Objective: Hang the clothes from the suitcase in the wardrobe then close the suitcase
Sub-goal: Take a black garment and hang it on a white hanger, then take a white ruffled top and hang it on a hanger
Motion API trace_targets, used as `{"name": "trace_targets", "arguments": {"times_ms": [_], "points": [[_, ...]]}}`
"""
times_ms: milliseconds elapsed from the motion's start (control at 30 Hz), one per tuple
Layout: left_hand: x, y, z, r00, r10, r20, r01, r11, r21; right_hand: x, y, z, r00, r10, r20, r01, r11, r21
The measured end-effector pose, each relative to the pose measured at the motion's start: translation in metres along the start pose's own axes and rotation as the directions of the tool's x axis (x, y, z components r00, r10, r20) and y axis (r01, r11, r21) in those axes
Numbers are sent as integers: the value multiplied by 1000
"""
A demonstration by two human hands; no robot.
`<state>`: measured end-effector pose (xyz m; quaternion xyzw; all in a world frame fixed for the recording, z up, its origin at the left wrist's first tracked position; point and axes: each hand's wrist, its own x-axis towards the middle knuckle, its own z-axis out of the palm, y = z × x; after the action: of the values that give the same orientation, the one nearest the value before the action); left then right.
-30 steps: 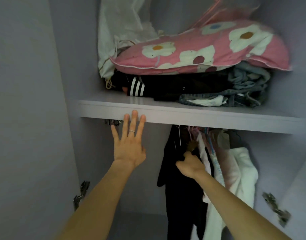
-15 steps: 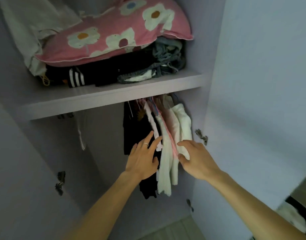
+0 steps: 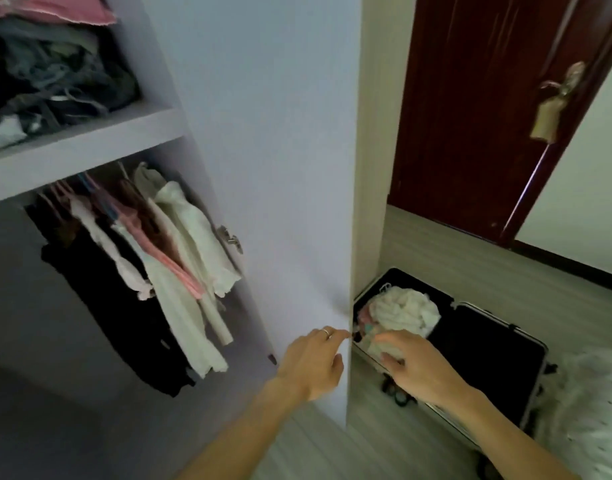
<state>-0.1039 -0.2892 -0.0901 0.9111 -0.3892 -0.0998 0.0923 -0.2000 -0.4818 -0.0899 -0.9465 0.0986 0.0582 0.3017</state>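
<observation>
The open wardrobe fills the left; black, white and pink clothes (image 3: 152, 271) hang on hangers under its shelf (image 3: 89, 147). Past the open wardrobe door (image 3: 280, 168), a black suitcase (image 3: 488, 344) lies open on the floor at lower right. In it sits a heap of white and pink clothes (image 3: 405, 311). My left hand (image 3: 313, 363) hovers in front of the door's edge, fingers relaxed and empty. My right hand (image 3: 417, 368) hangs above the suitcase's near edge, fingers spread, holding nothing.
Folded clothes and a pink pillow (image 3: 48, 8) are piled on the upper shelf. A dark red room door (image 3: 477, 109) with a brass handle stands behind the suitcase. A white spotted fabric (image 3: 588, 410) lies at the far right. Light wood-pattern floor (image 3: 366, 441) runs below.
My view swung right from the wardrobe interior to the suitcase. Both hands left the hanging clothes and moved right and down toward the suitcase.
</observation>
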Motion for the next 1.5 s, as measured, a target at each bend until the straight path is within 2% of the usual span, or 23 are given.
{"name": "trace_targets", "arguments": {"times_ms": [200,400,733,967,1133,1267,1367,1500], "points": [[86,98,53,990,40,138,-27,995,-96,-18,141,-45,977,211,-1,-211,977,-11],[159,143,82,970,11,244,-6,1000,-21,-20,242,-80,913,407,-31,-406,914,18],[298,146,143,925,7,381,-6,1000,-6,43,346,-92,807,590,11,-590,807,29],[409,133,225,874,8,486,-1,1000,-14,103,431,-71,697,705,128,-712,703,5],[464,125,327,855,9,518,0,1000,-17,148,517,-22,618,745,250,-774,632,31],[516,109,434,885,12,465,-22,1000,16,191,607,56,598,762,248,-794,606,52],[548,89,555,879,-17,477,-7,999,49,219,696,157,572,764,298,-808,588,44],[565,56,706,905,-32,424,25,999,21,235,793,295,478,777,410,-847,531,-17]]}}
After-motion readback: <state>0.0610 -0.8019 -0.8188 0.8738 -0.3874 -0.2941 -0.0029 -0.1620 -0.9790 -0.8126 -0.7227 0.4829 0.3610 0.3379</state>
